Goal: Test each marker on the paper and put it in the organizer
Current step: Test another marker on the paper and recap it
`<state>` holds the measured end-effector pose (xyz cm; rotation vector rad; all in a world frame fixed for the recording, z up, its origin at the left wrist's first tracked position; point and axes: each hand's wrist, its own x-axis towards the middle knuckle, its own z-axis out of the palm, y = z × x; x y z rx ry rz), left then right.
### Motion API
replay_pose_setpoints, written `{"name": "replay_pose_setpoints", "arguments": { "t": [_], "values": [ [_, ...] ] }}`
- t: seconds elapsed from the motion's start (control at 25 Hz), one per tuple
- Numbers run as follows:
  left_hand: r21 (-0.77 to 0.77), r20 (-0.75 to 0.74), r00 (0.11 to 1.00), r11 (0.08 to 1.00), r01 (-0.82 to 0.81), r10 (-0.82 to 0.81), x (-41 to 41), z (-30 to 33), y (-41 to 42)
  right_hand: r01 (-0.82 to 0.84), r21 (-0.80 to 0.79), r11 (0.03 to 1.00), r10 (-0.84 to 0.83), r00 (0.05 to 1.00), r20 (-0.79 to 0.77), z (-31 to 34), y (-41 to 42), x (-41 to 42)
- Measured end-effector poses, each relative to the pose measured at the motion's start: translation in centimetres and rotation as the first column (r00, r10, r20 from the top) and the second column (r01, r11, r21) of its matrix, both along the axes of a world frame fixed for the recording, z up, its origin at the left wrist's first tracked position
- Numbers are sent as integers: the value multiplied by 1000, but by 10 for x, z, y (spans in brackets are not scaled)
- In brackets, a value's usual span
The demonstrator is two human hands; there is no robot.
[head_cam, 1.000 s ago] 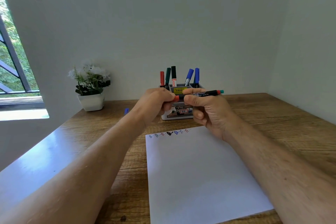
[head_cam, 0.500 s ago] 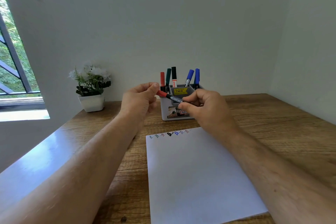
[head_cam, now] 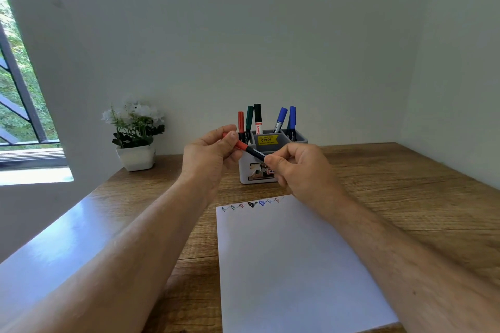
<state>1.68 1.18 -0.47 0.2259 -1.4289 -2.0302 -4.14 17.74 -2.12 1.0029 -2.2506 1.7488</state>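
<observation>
You are holding the marker (head_cam: 250, 149) in the air with both hands, just in front of the organizer (head_cam: 270, 159), near the far edge of the table (head_cam: 405, 192). Its long axis is lying slanted: the red cap end is pointing up and to the left, and the black barrel is going down to the right.

Your left hand (head_cam: 211, 154) is pinching the red cap between thumb and fingertips. Your right hand (head_cam: 303, 170) is curled around the barrel, and the lower end is hidden inside it. I judge that you are pressing the cap closed or pulling it off; I cannot tell which.

To do this step well, keep both hands in one line with the marker and move them straight along its axis, without bending. If you are closing it, press the cap on fully. Then turn the marker upright, cap up, like the five markers (head_cam: 258, 119) already standing in the organizer, and lower it into a free compartment without knocking them.

The paper (head_cam: 297, 265) is lying on the table below your hands, with a row of small test marks (head_cam: 253, 204) along its far edge. A white flower pot (head_cam: 135, 157) is standing near the far left corner.
</observation>
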Motion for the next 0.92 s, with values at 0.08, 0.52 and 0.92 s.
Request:
{"name": "replay_pose_setpoints", "arguments": {
  "t": [0.08,0.52,0.92],
  "values": [
    [1,-37,999,999,38,-38,1,-1,4,-35,-41,999,38,996,79,2,1,0],
    [-213,-370,920,952,-219,129,4,18,8,203,-55,978,-210,958,-194,-4,-4,-8],
    [-526,-411,837,657,-541,360,-21,22,-12,202,86,976,-160,923,-350,-4,-6,-9]
  ]
}}
